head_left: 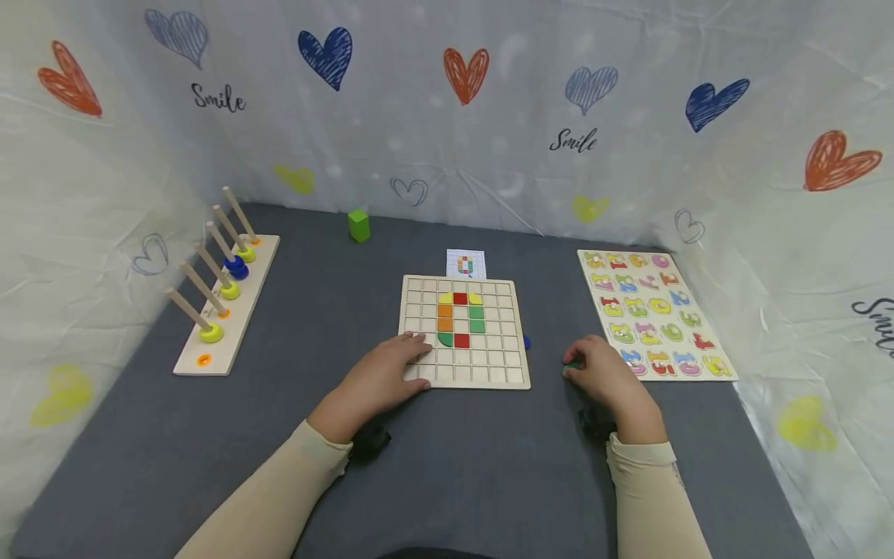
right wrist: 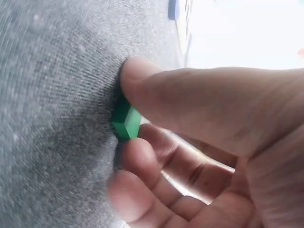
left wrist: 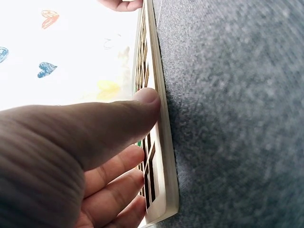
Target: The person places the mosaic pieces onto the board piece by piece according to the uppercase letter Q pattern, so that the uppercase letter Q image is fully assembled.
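Note:
In the head view a wooden grid board [head_left: 494, 357] lies mid-table, with coloured tiles set in some squares: an orange tile [head_left: 445, 310], a red tile [head_left: 462, 341], a rounded green tile [head_left: 445, 339] and others. My left hand [head_left: 384, 379] rests on its near-left corner, thumb on the front edge [left wrist: 161, 123] and fingers over the squares. Right of the board, my right hand [head_left: 604, 376] pinches a small green tile [right wrist: 126, 121] between thumb and fingers, down at the cloth. Part of that tile is hidden by the fingers.
A picture card [head_left: 466, 264] touches the board's far edge, and a blue piece [head_left: 527, 341] lies by its right side. A peg stand with rings [head_left: 240, 310] is left, a green block [head_left: 359, 225] at the back, a puzzle board [head_left: 656, 310] right.

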`<control>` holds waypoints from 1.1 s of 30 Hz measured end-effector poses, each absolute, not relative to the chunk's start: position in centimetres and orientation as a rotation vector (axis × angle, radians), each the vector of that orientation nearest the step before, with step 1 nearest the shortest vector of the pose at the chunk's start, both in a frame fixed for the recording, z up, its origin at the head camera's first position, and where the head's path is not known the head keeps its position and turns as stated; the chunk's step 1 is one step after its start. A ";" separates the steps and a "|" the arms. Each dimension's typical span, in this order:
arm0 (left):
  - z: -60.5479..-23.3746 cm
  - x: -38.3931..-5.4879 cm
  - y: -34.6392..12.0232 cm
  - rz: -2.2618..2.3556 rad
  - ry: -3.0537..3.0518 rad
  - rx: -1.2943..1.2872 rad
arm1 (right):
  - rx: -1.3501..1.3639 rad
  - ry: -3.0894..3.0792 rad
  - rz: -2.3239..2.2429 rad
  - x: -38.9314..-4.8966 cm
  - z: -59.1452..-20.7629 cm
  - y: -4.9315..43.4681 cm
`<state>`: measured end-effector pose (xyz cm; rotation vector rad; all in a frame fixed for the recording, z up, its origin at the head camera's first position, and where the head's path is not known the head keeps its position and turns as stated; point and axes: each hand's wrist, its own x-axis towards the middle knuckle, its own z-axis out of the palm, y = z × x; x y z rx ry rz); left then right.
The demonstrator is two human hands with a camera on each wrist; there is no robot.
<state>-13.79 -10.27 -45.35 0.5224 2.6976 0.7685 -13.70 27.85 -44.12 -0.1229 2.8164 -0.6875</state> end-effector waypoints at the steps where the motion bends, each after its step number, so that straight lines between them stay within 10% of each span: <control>1: -45.3 -13.8 -10.3 0.770 2.696 0.522 | -0.118 2.816 -0.685 -13.7 -44.0 27.9; 17: -45.4 -13.8 -10.4 0.772 2.699 0.544 | -0.077 2.827 -0.627 -13.7 -43.2 27.4; 33: -45.1 -13.8 -10.4 0.794 2.687 0.538 | -0.599 2.881 -0.824 -18.3 -44.4 16.3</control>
